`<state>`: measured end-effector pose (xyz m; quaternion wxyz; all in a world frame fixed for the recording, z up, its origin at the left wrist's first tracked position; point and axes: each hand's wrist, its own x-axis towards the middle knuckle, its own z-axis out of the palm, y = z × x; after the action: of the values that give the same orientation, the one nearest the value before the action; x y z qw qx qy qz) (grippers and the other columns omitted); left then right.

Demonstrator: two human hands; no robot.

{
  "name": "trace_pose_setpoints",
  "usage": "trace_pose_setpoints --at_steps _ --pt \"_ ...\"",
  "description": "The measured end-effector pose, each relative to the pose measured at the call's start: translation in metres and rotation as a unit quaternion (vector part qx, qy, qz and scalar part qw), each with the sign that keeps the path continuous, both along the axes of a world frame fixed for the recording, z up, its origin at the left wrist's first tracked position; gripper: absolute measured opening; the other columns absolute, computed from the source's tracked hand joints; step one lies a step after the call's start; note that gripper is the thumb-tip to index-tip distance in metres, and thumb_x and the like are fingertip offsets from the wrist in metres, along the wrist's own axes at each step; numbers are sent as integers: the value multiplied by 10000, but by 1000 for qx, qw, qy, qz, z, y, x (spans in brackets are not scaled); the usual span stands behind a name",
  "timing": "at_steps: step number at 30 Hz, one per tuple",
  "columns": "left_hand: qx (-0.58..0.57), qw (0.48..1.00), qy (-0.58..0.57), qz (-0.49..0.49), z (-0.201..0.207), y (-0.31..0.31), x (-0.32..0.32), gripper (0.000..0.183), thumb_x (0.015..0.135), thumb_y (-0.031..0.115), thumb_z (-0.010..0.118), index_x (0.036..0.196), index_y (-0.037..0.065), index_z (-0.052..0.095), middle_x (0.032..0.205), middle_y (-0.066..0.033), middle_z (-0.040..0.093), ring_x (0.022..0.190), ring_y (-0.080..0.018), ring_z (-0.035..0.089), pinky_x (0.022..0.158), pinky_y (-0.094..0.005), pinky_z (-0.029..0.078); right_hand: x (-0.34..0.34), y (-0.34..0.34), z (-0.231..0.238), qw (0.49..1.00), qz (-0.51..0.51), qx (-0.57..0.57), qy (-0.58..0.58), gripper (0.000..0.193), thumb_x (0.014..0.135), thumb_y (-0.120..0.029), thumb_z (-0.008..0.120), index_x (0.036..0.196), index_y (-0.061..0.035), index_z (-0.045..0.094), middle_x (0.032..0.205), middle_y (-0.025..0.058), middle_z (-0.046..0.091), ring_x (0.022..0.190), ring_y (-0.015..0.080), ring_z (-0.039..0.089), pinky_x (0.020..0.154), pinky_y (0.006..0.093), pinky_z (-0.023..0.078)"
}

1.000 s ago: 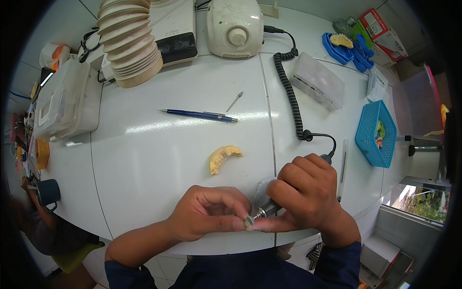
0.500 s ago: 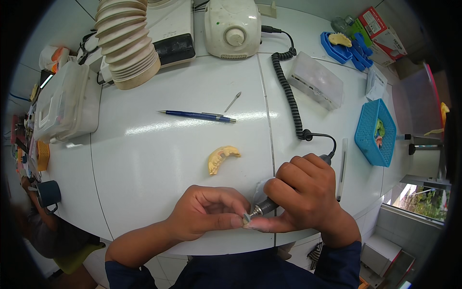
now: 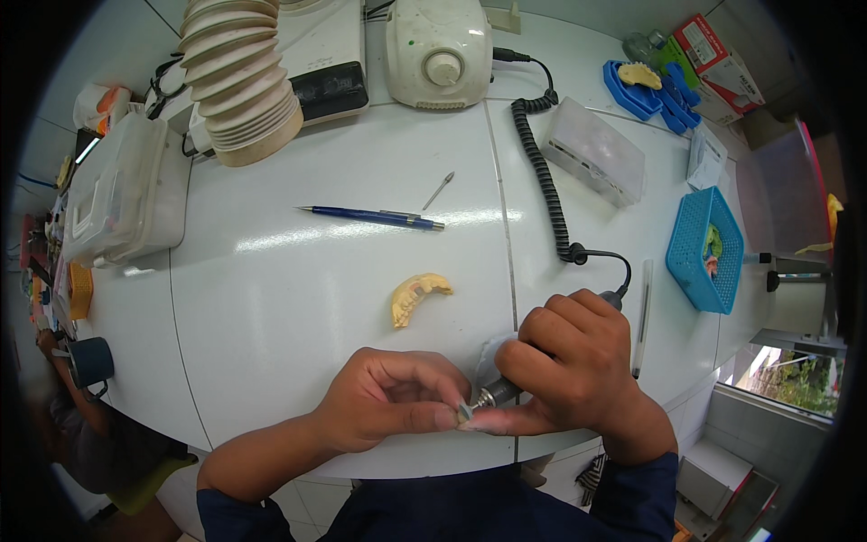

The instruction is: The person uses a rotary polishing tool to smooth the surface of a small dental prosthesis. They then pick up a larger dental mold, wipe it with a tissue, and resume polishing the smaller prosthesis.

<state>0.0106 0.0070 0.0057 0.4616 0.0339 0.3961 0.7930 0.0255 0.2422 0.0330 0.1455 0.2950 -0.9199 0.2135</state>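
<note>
My right hand [image 3: 575, 361] wraps round a dark rotary handpiece [image 3: 500, 392], its metal nose pointing left. The tip meets a small pale piece [image 3: 464, 418], which my left hand [image 3: 384, 402] pinches between thumb and fingers; a greyish edge shows there, too small to make out. My right thumb reaches under the tip toward the left fingertips. Beyond the hands, a yellow horseshoe-shaped dental model [image 3: 417, 296] lies on the white table [image 3: 298, 307]. A pale, scalloped-edged thing [image 3: 490, 358] is partly hidden behind the handpiece and right hand.
A coiled black cord [image 3: 539, 172] links the handpiece to a white control box [image 3: 438, 56]. A blue mechanical pencil [image 3: 370, 217] and a loose bur [image 3: 439, 190] lie ahead. A ribbed hose [image 3: 237, 77] hangs at left; a blue basket [image 3: 706, 248] stands right. Another person's arm [image 3: 77, 388] shows far left.
Both hands stay nearly in place, with the handpiece tip still at the small piece. A little more of the scalloped thing shows beside the right hand.
</note>
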Motion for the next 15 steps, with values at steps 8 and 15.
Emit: trace_pose_setpoints --at_steps 8,15 --pt "10 1000 10 5 0 0 1 102 827 13 773 896 15 699 959 -137 638 904 -191 602 866 -328 480 1 3 4 1000 1 -6 -20 526 713 -607 768 669 -144 523 646 -1 388 558 163 459 531 307 300" --pt "16 1000 4 8 1 0 2 101 825 8 771 897 20 701 958 -136 637 901 -193 603 861 -326 482 1 3 4 1000 6 -8 -18 524 714 -604 771 681 -138 533 655 4 405 562 168 468 531 306 315"
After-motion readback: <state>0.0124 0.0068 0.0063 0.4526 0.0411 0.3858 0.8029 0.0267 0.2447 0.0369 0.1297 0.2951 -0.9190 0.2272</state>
